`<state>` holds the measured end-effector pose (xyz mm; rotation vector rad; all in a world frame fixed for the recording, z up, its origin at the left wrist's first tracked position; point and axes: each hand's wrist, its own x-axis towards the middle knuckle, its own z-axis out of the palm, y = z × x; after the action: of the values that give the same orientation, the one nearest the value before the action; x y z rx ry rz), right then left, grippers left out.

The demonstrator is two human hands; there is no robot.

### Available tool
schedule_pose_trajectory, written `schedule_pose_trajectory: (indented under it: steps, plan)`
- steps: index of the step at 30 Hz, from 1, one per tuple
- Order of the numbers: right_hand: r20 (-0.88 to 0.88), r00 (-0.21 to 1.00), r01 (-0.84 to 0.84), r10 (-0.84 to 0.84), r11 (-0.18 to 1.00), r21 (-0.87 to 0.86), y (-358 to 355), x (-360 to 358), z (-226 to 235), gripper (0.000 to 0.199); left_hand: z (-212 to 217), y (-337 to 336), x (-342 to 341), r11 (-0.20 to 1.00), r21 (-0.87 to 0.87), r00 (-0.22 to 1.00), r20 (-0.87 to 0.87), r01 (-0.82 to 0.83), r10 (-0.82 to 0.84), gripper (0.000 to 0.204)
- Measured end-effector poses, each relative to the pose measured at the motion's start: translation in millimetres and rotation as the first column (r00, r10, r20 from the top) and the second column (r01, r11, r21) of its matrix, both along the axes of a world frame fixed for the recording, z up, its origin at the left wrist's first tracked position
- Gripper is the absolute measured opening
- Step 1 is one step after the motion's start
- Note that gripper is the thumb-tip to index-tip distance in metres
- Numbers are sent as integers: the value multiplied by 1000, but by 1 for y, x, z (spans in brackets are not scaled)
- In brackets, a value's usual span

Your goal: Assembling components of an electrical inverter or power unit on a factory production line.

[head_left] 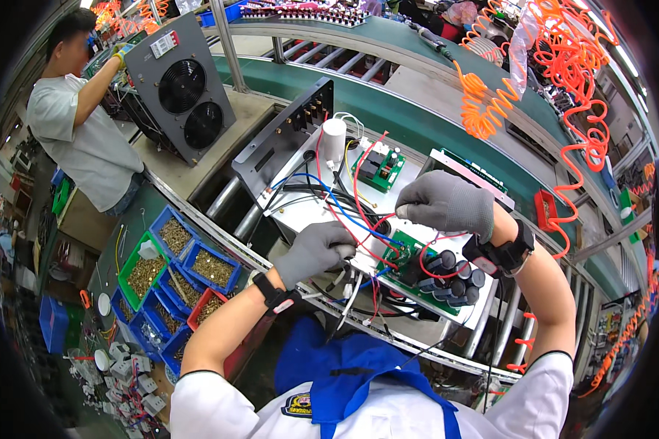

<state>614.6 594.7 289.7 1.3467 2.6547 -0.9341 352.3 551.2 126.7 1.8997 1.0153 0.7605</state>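
Evidently, gloved left hand (315, 253) and right hand (447, 205) are near red wires (378, 256).

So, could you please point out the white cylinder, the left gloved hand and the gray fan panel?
White cylinder (334, 142): head view, side.
Left gloved hand (313, 253): head view, back.
Gray fan panel (181, 86): head view, upper fan.

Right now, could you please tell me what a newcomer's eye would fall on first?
Probably the orange coiled hoses hanging at upper right. Next come the gray-gloved left hand and right hand over an open machine, mid-picture. At lower left, colorful bins hold small metal parts.
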Motion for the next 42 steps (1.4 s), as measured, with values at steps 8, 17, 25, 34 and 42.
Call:
schedule_pose_trajectory:
  steps: [8,17,25,34,42]
  plan:
    - [9,998,56,-55,995,-86,7,12,-15,33,0,-6,4,956,282,982,-144,-75,119,17]
    - [75,997,-16,26,991,-132,8,6,-26,32,-7,-7,-2,946,306,979,-132,-110,156,18]
    - [234,972,39,-11,993,-114,12,3,-30,30,-39,-64,0,790,-321,729,312,-523,609,20]
    - [437,898,100,-52,991,-88,20,-18,-19,30,-104,-61,27,667,-726,360,675,169,644,22]
    - [-13,976,179,-216,838,-515,34,5,-30,26,-126,-56,25,598,-464,48,814,654,579,32]
